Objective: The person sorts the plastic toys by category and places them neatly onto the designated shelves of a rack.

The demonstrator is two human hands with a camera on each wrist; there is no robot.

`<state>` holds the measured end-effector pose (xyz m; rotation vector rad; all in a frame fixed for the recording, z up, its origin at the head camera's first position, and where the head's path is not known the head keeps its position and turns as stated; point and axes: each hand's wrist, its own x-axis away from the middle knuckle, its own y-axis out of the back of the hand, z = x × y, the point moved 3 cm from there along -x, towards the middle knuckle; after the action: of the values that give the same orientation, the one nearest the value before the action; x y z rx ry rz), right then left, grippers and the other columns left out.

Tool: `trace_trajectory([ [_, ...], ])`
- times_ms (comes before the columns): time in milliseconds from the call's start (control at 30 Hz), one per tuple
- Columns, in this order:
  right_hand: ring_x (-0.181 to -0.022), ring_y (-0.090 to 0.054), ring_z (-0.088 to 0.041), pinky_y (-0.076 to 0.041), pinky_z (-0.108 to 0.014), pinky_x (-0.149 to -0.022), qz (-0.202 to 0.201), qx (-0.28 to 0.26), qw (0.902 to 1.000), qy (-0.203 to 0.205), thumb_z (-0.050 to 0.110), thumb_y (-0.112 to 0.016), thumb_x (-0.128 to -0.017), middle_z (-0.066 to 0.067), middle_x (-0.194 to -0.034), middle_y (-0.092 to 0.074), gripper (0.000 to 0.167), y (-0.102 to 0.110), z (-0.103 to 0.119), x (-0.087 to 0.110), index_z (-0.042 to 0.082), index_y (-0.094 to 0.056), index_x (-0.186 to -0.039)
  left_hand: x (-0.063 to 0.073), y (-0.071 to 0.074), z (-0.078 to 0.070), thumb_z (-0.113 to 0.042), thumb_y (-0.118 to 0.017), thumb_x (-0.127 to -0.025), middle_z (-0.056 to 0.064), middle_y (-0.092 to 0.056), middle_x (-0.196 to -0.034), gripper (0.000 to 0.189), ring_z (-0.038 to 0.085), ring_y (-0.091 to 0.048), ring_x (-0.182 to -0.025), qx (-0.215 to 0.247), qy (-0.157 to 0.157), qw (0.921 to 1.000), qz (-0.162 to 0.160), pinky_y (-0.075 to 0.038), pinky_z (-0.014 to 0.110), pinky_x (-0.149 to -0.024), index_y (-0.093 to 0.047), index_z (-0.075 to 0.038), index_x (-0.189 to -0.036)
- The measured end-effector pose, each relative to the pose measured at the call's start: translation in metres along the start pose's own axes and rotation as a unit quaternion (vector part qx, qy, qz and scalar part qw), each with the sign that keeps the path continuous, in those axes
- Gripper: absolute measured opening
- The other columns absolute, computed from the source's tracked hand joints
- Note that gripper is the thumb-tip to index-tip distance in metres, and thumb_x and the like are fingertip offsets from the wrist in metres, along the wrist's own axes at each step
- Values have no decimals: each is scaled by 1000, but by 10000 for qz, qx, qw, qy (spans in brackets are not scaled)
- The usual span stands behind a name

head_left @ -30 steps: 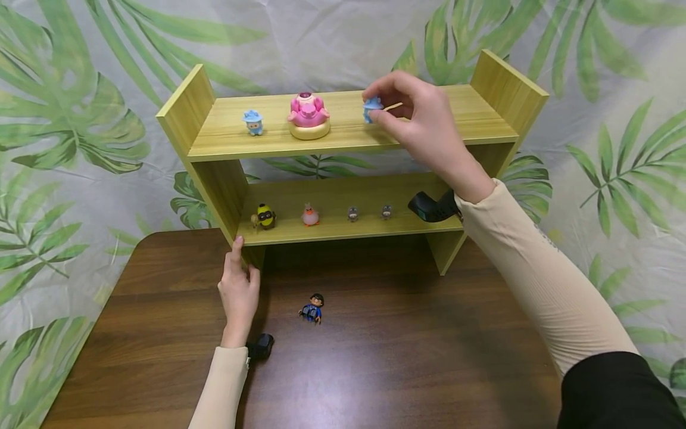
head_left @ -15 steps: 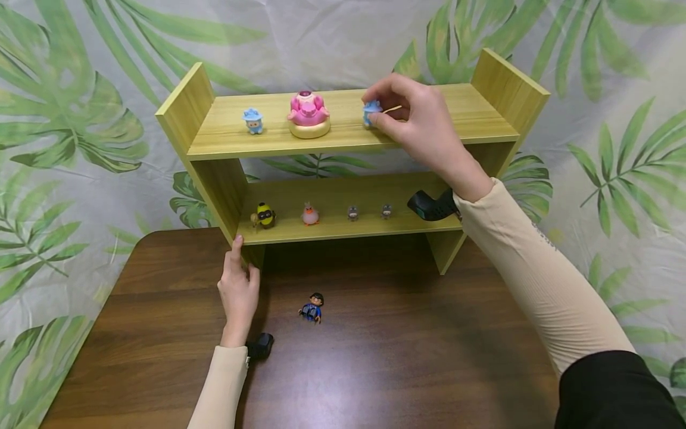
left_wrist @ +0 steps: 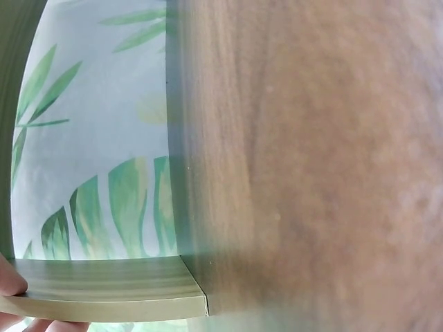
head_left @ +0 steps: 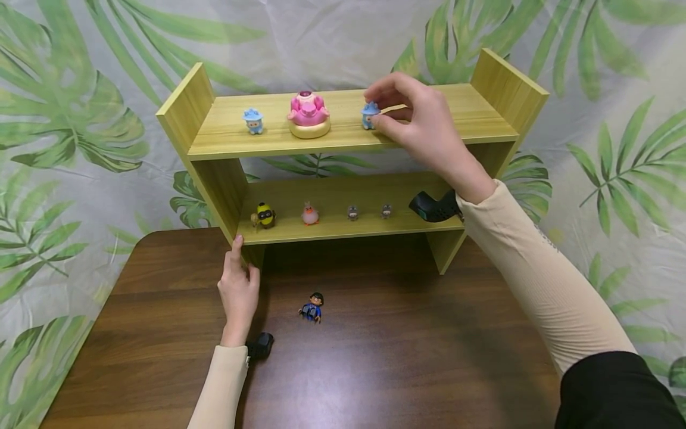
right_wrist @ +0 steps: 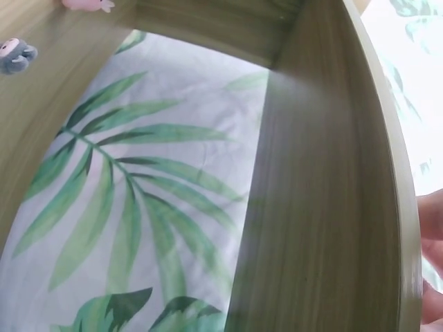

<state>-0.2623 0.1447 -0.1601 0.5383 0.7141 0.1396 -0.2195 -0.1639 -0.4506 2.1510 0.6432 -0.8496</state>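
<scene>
A small blue-hatted toy figure (head_left: pixel 368 117) is at the top shelf's middle, its face toward the front. My right hand (head_left: pixel 423 116) pinches it from the right, thumb at its side. Left of it sit a pink toy bear on a cream ring base (head_left: pixel 309 116) and a second blue-hatted figure (head_left: pixel 253 121). My left hand (head_left: pixel 239 292) grips the front edge of the wooden shelf (head_left: pixel 343 146) low at its left side panel. In the left wrist view, the thumb (left_wrist: pixel 11 279) lies on one face of that panel and the fingers on the other.
On the lower shelf stand a yellow-and-black toy (head_left: pixel 265 215), a pink duck-like toy (head_left: pixel 309 214) and two small grey figures (head_left: pixel 352 213). A toy figure in blue (head_left: pixel 312 308) lies on the brown table (head_left: pixel 375 357). Leaf-patterned cloth (head_left: pixel 332 42) hangs behind.
The blue-hatted figure in my right hand has turned to the front and shifted slightly left; more of it shows beyond the fingertips. My left hand stays at the shelf.
</scene>
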Motion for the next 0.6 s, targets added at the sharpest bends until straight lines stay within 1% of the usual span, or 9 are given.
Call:
trace_trajectory([
  [133, -103, -59, -18, -47, -28, -88, -108, -156, 9998, -31, 0, -62, -88, -11, -112, -60, 26, 3, 1, 2, -3, -60, -113, 0, 0, -1, 12, -52, -82, 16, -44, -84, 85, 20, -28, -54, 1, -10, 10000, -4, -25, 36, -45, -27, -37, -146],
  [267, -104, -58, -18, -47, -29, -88, -221, -233, 9995, -16, -1, -63, -86, -11, -112, -60, 26, 5, -1, 4, -3, -60, -112, 0, 0, -1, 12, -52, -82, 16, -44, -84, 84, 20, -29, -54, -2, -2, 10000, -15, -25, 36, -45, -27, -37, -145],
  [467, -103, -57, -19, -46, -29, -89, -404, -440, 9982, 13, -3, -64, -86, -12, -112, -60, 26, 10, -3, 7, -3, -61, -112, 0, 0, -2, 12, -52, -82, 15, -45, -84, 84, 20, -29, -54, 6, -18, 10000, -29, -25, 36, -45, -27, -37, -145],
  [600, -101, -58, -18, -47, -30, -88, -540, -524, 9971, 132, -4, -62, -86, -11, -110, -61, 25, 14, -1, 12, -3, -62, -111, 0, 0, -1, 12, -52, -81, 15, -45, -84, 84, 20, -29, -54, 11, -32, 10000, -36, -25, 36, -45, -27, -37, -145],
])
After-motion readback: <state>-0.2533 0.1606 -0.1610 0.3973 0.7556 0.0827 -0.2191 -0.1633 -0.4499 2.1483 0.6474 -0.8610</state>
